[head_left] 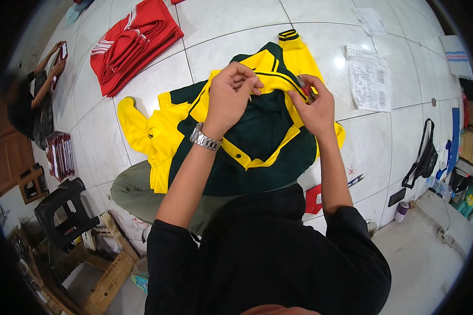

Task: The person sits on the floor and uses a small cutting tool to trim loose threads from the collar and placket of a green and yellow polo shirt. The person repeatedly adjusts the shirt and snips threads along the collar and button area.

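Observation:
A dark green and yellow collared garment [240,181] is spread over my lap and the floor, its neck opening toward me. My left hand [231,94], with a metal-band watch [205,138] on the wrist, is raised over the yellow collar [274,82]. Its fingertips are pinched together; whether something thin is between them is too small to tell. My right hand [317,108] is at the collar's right side, holding a small red-handled tool [306,89] that the fingers partly cover. Thumb and fingertips there lie close to the collar edge.
Folded red garments [136,51] lie on the tiles ahead left. Printed papers [368,78] and a black waist bag [422,161] lie right. Scissors [355,180] are by my right forearm. A black plastic stool [65,210] stands left; another person [24,102] works beyond.

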A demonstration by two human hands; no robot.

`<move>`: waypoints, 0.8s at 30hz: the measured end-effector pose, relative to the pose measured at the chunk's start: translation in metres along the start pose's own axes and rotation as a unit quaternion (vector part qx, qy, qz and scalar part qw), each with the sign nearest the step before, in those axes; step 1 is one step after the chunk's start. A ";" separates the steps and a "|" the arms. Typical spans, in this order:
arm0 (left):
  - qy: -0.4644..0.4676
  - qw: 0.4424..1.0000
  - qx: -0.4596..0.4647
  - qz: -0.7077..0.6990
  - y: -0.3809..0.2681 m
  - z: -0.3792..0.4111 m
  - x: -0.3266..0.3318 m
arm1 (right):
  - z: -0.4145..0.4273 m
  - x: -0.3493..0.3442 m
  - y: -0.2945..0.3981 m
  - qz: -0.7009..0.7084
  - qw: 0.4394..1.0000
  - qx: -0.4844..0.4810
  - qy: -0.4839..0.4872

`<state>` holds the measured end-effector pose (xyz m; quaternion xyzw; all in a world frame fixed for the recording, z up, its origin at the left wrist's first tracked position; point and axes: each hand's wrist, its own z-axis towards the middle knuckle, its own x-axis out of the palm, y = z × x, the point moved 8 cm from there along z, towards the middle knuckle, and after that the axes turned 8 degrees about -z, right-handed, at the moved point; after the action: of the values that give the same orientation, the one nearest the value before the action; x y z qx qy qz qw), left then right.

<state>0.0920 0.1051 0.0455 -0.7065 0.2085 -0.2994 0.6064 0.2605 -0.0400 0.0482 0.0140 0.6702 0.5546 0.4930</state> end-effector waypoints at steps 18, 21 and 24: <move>0.042 0.925 0.101 0.363 0.002 -0.006 0.033 | -0.001 0.022 -0.010 0.025 0.992 0.017 0.123; 0.041 0.941 0.097 0.323 -0.006 -0.011 0.033 | 0.002 0.020 -0.016 0.183 0.971 0.044 0.145; 0.042 0.960 0.096 0.261 -0.014 -0.013 0.034 | -0.004 0.014 -0.006 0.297 0.920 0.119 0.224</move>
<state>0.1069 0.0757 0.0658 -0.5527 0.3812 -0.1782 0.7193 0.2533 -0.0376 0.0347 0.1463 0.7896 0.5799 0.1371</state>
